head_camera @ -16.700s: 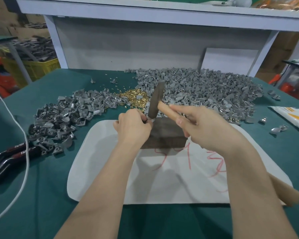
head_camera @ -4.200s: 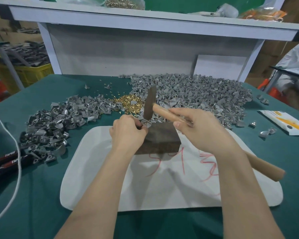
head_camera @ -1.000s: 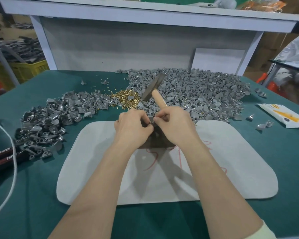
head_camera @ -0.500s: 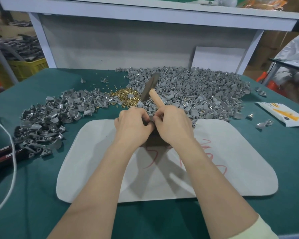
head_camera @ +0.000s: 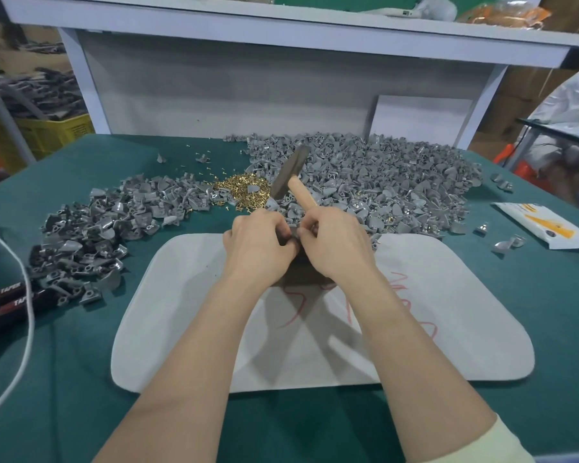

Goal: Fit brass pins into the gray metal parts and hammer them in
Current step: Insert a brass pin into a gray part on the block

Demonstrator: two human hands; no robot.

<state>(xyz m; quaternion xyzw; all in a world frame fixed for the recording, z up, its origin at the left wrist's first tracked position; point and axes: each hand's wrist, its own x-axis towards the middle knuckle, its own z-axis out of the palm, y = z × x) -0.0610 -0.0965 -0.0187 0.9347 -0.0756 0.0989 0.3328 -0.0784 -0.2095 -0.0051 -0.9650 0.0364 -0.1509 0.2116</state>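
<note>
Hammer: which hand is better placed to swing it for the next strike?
Right. The hammer sits in the right hand; the left hand pinches the part over the block, so it can probably steady it.

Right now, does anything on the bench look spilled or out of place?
Yes, mildly: loose brass pins lie scattered on the green cloth beyond their pile, and a few gray parts sit stray near the right edge, apart from the big heap. Nothing looks damaged.
</note>
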